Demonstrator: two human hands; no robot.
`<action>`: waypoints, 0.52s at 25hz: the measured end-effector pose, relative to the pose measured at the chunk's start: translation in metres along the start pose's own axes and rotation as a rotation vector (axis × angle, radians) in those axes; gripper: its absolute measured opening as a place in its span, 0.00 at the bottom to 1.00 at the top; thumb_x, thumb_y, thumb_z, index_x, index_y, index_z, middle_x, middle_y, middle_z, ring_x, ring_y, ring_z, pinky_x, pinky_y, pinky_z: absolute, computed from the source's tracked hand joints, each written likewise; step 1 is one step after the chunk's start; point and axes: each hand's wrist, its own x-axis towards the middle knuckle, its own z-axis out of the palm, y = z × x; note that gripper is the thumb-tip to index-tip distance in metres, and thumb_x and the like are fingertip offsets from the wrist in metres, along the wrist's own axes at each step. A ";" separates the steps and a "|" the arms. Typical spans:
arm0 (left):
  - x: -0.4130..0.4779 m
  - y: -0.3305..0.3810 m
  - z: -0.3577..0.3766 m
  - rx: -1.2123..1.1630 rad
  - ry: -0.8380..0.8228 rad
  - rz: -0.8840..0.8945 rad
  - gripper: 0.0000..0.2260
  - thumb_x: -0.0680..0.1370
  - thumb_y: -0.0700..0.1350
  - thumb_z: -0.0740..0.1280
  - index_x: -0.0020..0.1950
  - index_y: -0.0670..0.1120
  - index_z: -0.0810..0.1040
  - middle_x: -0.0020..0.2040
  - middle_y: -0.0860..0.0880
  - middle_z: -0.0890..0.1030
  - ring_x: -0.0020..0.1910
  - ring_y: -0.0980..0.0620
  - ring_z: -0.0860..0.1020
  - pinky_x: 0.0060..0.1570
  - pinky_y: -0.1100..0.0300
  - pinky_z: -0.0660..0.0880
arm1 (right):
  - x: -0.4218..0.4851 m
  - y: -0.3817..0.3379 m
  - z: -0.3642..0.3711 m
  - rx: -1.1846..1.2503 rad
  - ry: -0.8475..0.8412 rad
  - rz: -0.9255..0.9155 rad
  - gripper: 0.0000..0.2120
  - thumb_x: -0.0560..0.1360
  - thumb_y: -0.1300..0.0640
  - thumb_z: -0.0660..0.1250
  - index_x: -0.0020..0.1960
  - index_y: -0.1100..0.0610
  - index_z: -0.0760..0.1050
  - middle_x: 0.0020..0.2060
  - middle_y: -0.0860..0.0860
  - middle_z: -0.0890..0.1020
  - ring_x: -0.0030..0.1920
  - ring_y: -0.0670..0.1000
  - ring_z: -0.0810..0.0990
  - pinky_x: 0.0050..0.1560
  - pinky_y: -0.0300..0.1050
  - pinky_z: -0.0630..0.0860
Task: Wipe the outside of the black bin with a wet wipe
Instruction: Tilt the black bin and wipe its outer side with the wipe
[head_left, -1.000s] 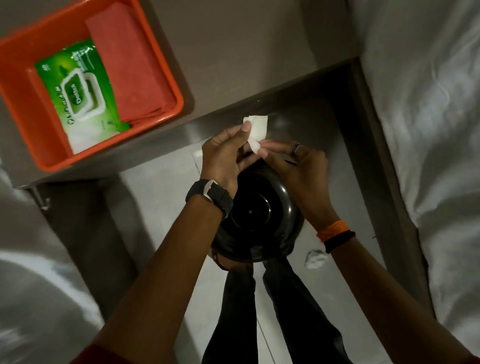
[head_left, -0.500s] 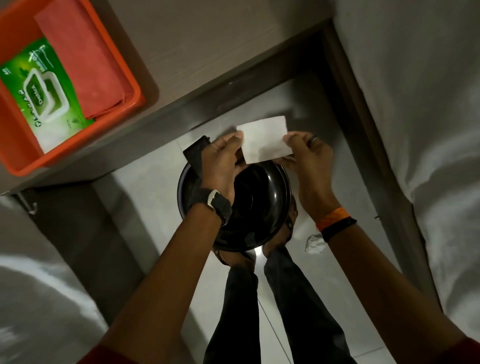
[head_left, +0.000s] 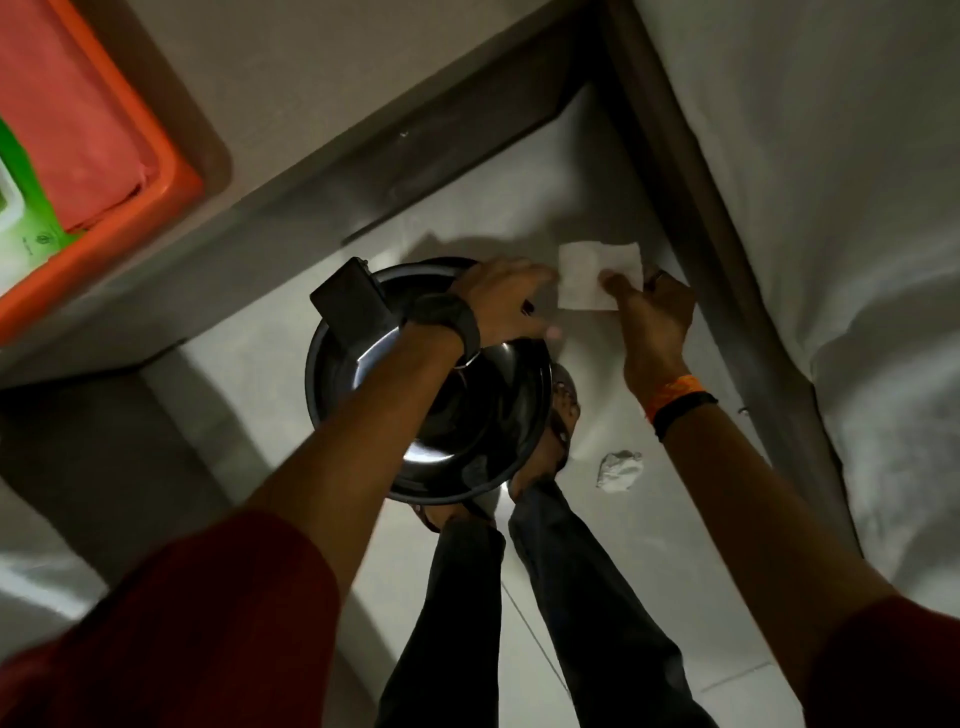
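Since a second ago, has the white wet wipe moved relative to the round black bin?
Yes. The white wet wipe was folded small over the round black bin; now it is opened out and sits off the bin's right side, pinched by the right hand.

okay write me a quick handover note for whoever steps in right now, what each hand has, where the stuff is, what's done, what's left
Left hand: above the black bin, fingertips at the wet wipe's left edge.
Right hand: pinching the wipe's right side, unfolded, held off to the bin's right.
Bin: on the floor by the feet; wipe pack in the orange tray; one crumpled wipe on the floor.
Done: wipe opened out.
Left: wipe the bin's outside; the wipe is not touching it yet.
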 end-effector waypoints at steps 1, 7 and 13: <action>0.009 0.001 0.002 0.197 -0.178 0.092 0.39 0.71 0.64 0.72 0.77 0.53 0.61 0.77 0.47 0.67 0.74 0.42 0.65 0.73 0.46 0.64 | 0.010 0.008 -0.006 -0.085 -0.012 -0.008 0.04 0.74 0.58 0.73 0.47 0.51 0.81 0.49 0.51 0.85 0.54 0.54 0.84 0.59 0.55 0.82; 0.009 0.007 -0.006 0.523 -0.465 0.141 0.37 0.58 0.74 0.72 0.60 0.54 0.79 0.59 0.48 0.77 0.66 0.43 0.66 0.68 0.38 0.57 | 0.011 0.038 -0.009 -0.427 -0.034 -0.263 0.13 0.77 0.57 0.68 0.61 0.57 0.80 0.55 0.51 0.84 0.55 0.48 0.83 0.55 0.36 0.78; -0.098 -0.053 -0.018 0.179 -0.305 0.155 0.12 0.65 0.53 0.80 0.42 0.55 0.80 0.47 0.58 0.69 0.55 0.55 0.64 0.48 0.57 0.53 | -0.052 0.057 0.029 -0.371 -0.200 -0.489 0.10 0.79 0.62 0.64 0.57 0.60 0.82 0.57 0.52 0.85 0.56 0.54 0.84 0.65 0.54 0.78</action>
